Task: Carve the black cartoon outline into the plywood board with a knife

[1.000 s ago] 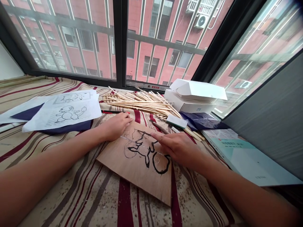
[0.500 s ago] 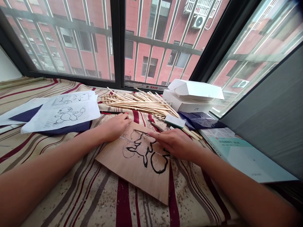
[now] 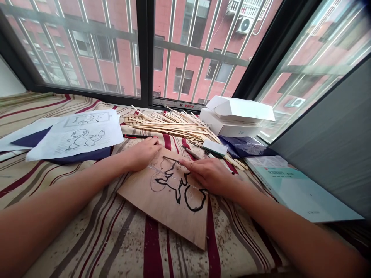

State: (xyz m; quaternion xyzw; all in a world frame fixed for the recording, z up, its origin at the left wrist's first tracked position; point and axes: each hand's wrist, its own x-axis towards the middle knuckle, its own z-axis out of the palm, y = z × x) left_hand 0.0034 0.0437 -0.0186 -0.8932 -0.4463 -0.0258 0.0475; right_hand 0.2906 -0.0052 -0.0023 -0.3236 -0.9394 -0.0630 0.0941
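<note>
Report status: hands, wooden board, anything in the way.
Left hand on wooden board. Right hand holding thin tool. Board on striped cloth; right hand hides some black drawing.

The wooden board [image 3: 164, 206] has a smooth, matt face with fine grain, and the sticks [image 3: 174, 129] look like bare, unvarnished wood, dry and pale. Under them the striped cloth [image 3: 116, 247] is dull and softly creased, rough with gritty specks near the board, while the drawing sheet [image 3: 98, 148] is thin matt paper and the white box [image 3: 223, 125] smooth card. The dark blue sheet [image 3: 243, 146] is wrinkled and glossy, the book [image 3: 307, 200] smooth-covered, and the window bars [image 3: 169, 54] shiny metal.
</note>
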